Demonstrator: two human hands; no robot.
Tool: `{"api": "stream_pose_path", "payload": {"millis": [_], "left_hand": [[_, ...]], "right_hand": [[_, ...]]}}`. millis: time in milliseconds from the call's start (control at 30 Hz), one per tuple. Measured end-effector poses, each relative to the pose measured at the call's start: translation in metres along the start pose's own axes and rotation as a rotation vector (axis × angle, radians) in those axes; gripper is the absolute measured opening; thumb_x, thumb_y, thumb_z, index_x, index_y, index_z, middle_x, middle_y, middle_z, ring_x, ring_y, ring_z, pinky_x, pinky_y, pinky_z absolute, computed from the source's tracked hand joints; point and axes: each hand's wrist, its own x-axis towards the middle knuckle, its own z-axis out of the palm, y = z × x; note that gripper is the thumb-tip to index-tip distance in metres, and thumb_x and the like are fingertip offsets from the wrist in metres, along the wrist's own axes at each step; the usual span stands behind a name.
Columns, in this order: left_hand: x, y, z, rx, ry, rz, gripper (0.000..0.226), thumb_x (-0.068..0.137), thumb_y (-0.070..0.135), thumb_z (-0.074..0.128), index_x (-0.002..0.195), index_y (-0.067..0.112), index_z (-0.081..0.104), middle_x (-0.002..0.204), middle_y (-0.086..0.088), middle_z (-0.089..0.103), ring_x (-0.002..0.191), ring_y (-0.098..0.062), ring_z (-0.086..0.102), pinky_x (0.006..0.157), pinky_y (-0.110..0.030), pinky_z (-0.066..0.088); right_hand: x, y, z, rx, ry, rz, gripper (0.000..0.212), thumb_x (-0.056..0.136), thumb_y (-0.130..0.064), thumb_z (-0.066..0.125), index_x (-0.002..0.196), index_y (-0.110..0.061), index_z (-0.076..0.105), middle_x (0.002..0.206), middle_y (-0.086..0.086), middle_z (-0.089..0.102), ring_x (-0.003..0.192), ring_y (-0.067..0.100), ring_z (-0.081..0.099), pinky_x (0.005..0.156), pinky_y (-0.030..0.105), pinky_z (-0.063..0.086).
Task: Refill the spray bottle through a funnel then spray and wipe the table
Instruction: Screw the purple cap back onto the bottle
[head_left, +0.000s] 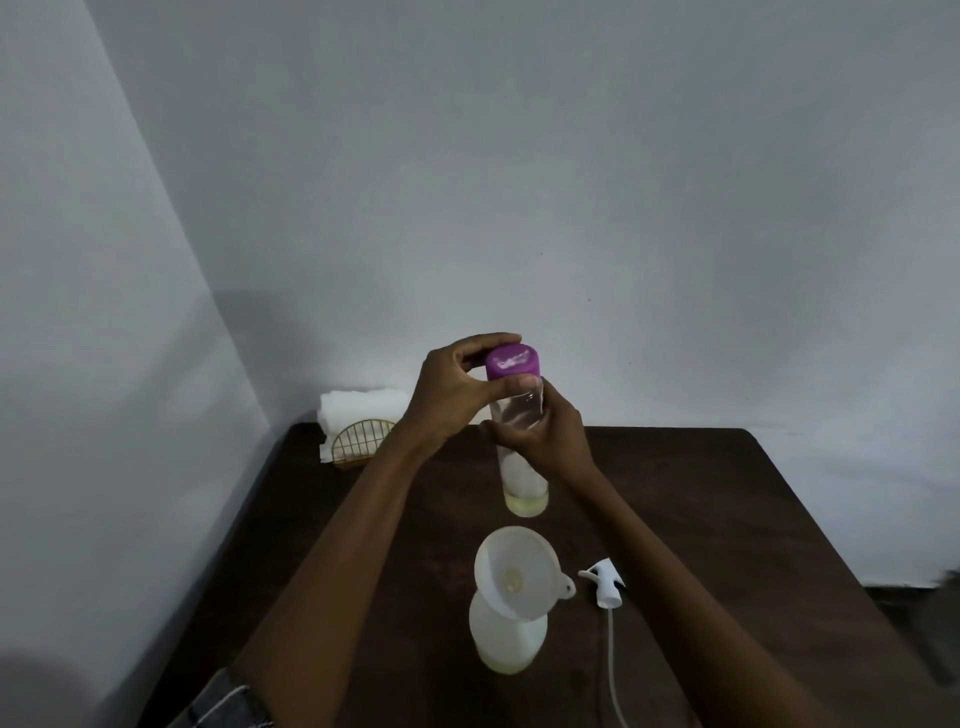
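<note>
Below our grip the dark bench (727, 493) is not yet sprayed or wiped. Nearer us than the grip stands the spray bottle (506, 642), funnel (514, 569) seated, trigger head (605, 584) lying beside it. Our right hand (550, 436) is closed round the clear refill bottle (522, 467), nearly empty; our left hand (452, 389) pinches its purple cap (511, 359). Beyond the grip, the cloth (358, 410) waits.
</note>
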Motion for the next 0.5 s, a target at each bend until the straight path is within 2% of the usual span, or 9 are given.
{"api": "stream_pose_path", "payload": {"millis": [133, 167, 267, 367, 500], "left_hand": [[0.005, -0.004, -0.01, 0.003, -0.059, -0.014, 0.046, 0.064, 0.012, 0.081, 0.105, 0.023, 0.065, 0.105, 0.007, 0.065, 0.102, -0.01, 0.061, 0.088, -0.019, 0.05], [0.005, -0.006, -0.011, 0.0, -0.066, -0.018, 0.046, 0.064, 0.011, 0.081, 0.105, 0.024, 0.064, 0.105, 0.008, 0.065, 0.102, -0.01, 0.061, 0.089, -0.02, 0.051], [0.008, -0.012, -0.012, -0.015, -0.048, -0.014, 0.047, 0.066, 0.011, 0.079, 0.109, 0.021, 0.063, 0.11, 0.005, 0.064, 0.107, -0.012, 0.059, 0.092, -0.024, 0.049], [0.017, -0.021, -0.021, 0.036, -0.057, -0.02, 0.051, 0.069, 0.016, 0.078, 0.116, 0.022, 0.06, 0.117, 0.006, 0.061, 0.111, -0.01, 0.055, 0.097, -0.026, 0.045], [0.035, -0.036, -0.036, 0.087, -0.128, -0.065, 0.058, 0.073, 0.02, 0.075, 0.125, 0.03, 0.053, 0.125, 0.012, 0.057, 0.111, 0.004, 0.05, 0.098, -0.015, 0.037]], "right_hand": [[0.002, 0.003, 0.004, 0.016, -0.051, 0.01, 0.048, 0.067, -0.024, 0.082, 0.107, -0.016, 0.055, 0.089, -0.006, 0.062, 0.078, 0.005, 0.06, 0.069, 0.017, 0.048], [0.003, 0.003, 0.005, 0.02, -0.055, 0.015, 0.048, 0.067, -0.025, 0.082, 0.107, -0.017, 0.054, 0.09, -0.007, 0.062, 0.078, 0.005, 0.06, 0.07, 0.016, 0.048], [0.01, 0.004, 0.01, 0.018, -0.095, 0.017, 0.056, 0.069, -0.03, 0.08, 0.115, -0.014, 0.052, 0.097, -0.004, 0.061, 0.085, 0.011, 0.06, 0.075, 0.023, 0.051], [0.028, 0.006, 0.014, 0.027, -0.247, 0.042, 0.061, 0.075, -0.026, 0.077, 0.123, -0.008, 0.045, 0.111, 0.005, 0.059, 0.096, 0.016, 0.058, 0.082, 0.026, 0.048], [0.06, 0.022, 0.026, 0.046, -0.386, 0.058, 0.069, 0.075, -0.017, 0.076, 0.132, -0.009, 0.038, 0.127, 0.01, 0.053, 0.114, 0.023, 0.053, 0.097, 0.039, 0.047]]}}
